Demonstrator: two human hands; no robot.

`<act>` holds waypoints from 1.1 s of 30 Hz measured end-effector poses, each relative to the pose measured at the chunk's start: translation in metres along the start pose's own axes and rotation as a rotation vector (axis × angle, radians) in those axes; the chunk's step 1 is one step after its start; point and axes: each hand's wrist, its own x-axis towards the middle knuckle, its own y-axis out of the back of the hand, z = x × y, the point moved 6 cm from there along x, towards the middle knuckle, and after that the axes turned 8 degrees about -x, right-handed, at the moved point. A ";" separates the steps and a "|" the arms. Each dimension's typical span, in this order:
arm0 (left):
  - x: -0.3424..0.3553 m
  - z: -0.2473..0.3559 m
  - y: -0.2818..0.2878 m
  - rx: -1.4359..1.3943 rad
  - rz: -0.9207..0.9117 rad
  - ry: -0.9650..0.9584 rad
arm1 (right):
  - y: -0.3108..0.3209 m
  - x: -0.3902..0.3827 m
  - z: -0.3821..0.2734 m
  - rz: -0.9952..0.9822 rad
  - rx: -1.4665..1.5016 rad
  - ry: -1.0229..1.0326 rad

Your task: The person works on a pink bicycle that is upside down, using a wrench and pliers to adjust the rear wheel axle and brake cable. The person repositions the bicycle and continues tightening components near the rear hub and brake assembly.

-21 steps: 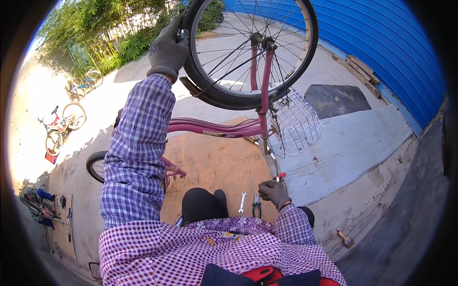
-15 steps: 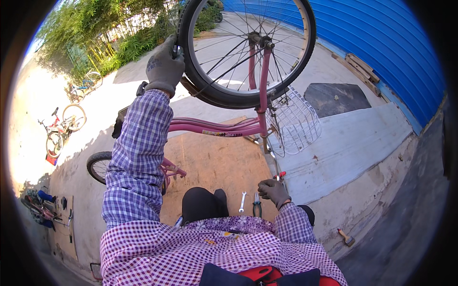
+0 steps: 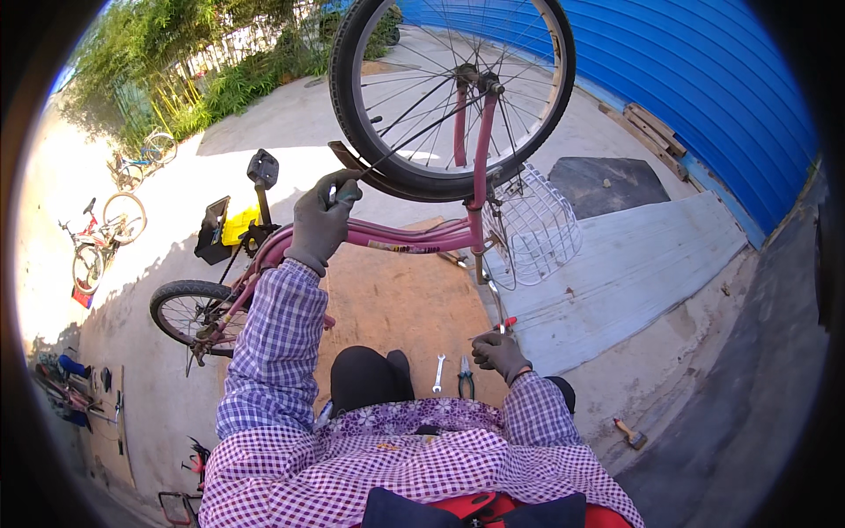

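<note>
A pink bicycle (image 3: 414, 236) stands upside down before me, its front wheel (image 3: 338, 79) raised. My left hand (image 3: 321, 224), in a grey glove, is closed round a small shiny metal piece whose kind I cannot make out. It is beside the front mudguard (image 3: 378, 180) and the end of a thin stay. My right hand (image 3: 503, 354), also gloved, is closed low at the right; what its fingers hold is unclear. A red-handled tool (image 3: 506, 324) lies just beyond it. Near my knees are a spanner (image 3: 438, 374) and pliers (image 3: 466, 380).
The bicycle stands by a brown board (image 3: 396, 304). A white wire basket (image 3: 541, 233) hangs under the front wheel. A black and yellow box (image 3: 213, 231) sits at left, near a pedal (image 3: 262, 167). A brush (image 3: 630, 434) lies right; a blue wall (image 3: 695, 97) rises behind.
My left hand has come down and nearer, from beside the tyre to below the mudguard end. The pedal and box now show behind it. My right hand has stayed much the same.
</note>
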 end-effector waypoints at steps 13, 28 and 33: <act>-0.212 -0.109 -0.188 -0.439 -0.536 0.694 | -0.023 -0.029 -0.028 -0.166 0.241 0.196; -0.240 -0.142 -0.190 -0.196 -0.553 0.866 | -0.049 -0.025 -0.020 -0.250 -0.261 0.114; -0.239 -0.159 -0.180 -0.164 -0.545 0.879 | -0.049 -0.021 -0.015 -0.224 -0.186 0.077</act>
